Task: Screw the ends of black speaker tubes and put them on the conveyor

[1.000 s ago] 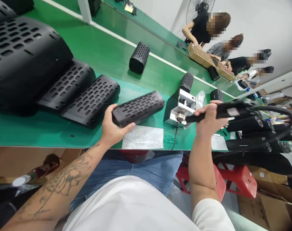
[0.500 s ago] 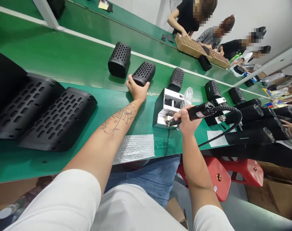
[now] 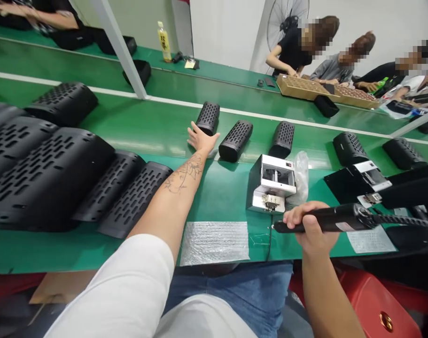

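Note:
My left hand reaches across the bench with fingers and thumb spread at the near end of a black perforated housing; whether it touches is hard to tell. A second perforated housing lies just right of it, and a third housing farther right. My right hand is wrapped round a black corded electric screwdriver, held almost level, tip to the left. Something small and pale shows at its tip. Behind the tip stands a black-and-white screw feeder, apart from the screwdriver.
Large black perforated housings crowd the left bench. Bubble wrap lies at the front edge, a clear plastic bag beside the feeder. A second feeder stands right. A white post rises at left. Co-workers sit across; a red stool is below.
My left hand has gone from the middle housing to the one left of it. The screwdriver tip has come away from the feeder toward me. The view has swung left.

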`<state>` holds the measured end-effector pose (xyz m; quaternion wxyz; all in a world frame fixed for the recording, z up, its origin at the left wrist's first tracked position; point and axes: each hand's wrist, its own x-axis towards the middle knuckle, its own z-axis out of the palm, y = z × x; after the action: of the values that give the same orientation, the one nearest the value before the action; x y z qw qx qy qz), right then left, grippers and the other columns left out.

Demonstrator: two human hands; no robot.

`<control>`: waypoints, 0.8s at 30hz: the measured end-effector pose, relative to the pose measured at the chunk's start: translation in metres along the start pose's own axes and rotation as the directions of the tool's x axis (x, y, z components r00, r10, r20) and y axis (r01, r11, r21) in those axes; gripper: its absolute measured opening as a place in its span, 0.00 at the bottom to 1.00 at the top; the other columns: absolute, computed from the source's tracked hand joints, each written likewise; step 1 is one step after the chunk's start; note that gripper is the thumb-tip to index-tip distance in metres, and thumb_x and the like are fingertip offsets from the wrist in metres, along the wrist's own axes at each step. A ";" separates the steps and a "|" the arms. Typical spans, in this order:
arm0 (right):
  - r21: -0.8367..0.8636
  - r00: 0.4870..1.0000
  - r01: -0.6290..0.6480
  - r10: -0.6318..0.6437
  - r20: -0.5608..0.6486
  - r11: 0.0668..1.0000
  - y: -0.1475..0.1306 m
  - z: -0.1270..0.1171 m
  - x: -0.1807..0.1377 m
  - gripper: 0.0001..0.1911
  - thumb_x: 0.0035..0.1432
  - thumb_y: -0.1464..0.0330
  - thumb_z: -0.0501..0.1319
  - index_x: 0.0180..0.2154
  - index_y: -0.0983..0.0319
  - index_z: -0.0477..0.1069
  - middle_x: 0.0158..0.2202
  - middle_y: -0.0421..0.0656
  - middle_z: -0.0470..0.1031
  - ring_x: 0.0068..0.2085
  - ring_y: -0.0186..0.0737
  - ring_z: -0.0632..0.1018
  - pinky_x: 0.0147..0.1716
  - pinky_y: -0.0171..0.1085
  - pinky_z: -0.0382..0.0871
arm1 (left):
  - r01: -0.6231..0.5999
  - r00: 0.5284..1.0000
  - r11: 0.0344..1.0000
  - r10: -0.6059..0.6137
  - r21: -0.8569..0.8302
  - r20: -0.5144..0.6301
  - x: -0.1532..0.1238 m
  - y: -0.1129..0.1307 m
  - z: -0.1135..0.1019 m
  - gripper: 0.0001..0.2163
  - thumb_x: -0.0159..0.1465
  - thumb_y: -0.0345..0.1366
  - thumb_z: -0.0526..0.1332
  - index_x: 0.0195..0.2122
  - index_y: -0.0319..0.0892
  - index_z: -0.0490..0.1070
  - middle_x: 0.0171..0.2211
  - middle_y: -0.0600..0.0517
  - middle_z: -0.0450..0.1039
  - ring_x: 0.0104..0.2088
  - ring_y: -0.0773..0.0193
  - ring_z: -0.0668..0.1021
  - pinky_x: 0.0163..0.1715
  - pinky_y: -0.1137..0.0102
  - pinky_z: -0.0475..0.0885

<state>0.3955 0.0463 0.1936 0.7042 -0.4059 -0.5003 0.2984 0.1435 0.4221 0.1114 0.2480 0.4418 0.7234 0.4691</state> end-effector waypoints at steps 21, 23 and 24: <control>0.345 0.905 -0.091 -0.067 0.419 0.934 -0.095 0.022 -0.055 0.15 0.75 0.51 0.69 0.45 0.54 0.77 0.22 0.27 0.64 0.13 0.28 0.63 0.19 0.33 0.70 | -0.184 0.873 0.880 0.351 -0.439 0.338 -0.243 -0.154 -0.264 0.52 0.54 0.55 0.86 0.77 0.47 0.69 0.64 0.40 0.81 0.62 0.42 0.88 0.60 0.53 0.90; 0.331 0.913 -0.025 -0.114 0.391 0.943 -0.103 0.020 -0.061 0.14 0.74 0.51 0.71 0.43 0.53 0.76 0.22 0.27 0.64 0.12 0.27 0.62 0.18 0.33 0.69 | -0.202 0.796 0.909 0.370 -0.366 0.479 -0.254 -0.173 -0.291 0.51 0.56 0.55 0.86 0.78 0.48 0.69 0.63 0.41 0.82 0.59 0.43 0.89 0.57 0.53 0.92; 0.306 0.923 0.014 -0.130 0.361 0.952 -0.106 0.020 -0.064 0.15 0.73 0.51 0.71 0.42 0.53 0.75 0.21 0.27 0.65 0.11 0.27 0.62 0.17 0.33 0.69 | -0.209 0.757 0.917 0.371 -0.339 0.538 -0.257 -0.179 -0.299 0.51 0.56 0.55 0.85 0.78 0.49 0.68 0.62 0.42 0.82 0.58 0.43 0.90 0.57 0.52 0.92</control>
<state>0.3578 -0.0530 0.2593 0.6585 -0.2114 -0.5901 0.4165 -0.0354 0.0304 0.0671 0.4400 0.6370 0.4639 0.4306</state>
